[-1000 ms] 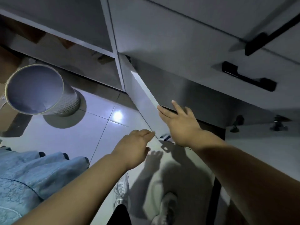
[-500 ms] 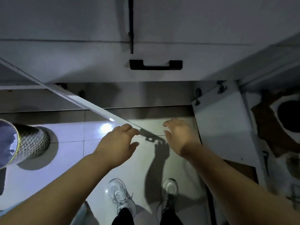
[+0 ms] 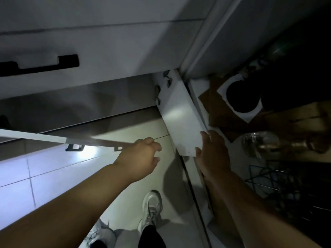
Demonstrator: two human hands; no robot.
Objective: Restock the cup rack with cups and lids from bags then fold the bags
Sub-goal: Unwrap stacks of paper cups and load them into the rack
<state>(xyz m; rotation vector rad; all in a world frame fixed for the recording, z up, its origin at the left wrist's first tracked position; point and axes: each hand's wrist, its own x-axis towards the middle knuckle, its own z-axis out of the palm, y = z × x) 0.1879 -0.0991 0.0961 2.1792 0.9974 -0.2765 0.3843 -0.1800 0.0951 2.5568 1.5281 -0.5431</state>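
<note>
Pale tiled floor point(image 3: 53, 169) lies under dim white drawers point(image 3: 107, 51). The right hand point(image 3: 213, 154) has its grip closed on the right cabinet door point(image 3: 180, 122); the left hand point(image 3: 141, 154) curls by the left door point(image 3: 35, 136), grip unclear. In the dark cupboard point(image 3: 304, 83) a clear plastic bundle point(image 3: 259, 145), maybe cups, is indistinct.

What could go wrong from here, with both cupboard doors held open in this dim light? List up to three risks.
1. The left door juts across the floor near the shoes; a step forward could bump it.
2. The right hand grips the right door at its corner; fingers might get pinched if it swings back.
3. The cupboard is dark and crowded; reaching in could topple the clear plastic item.
</note>
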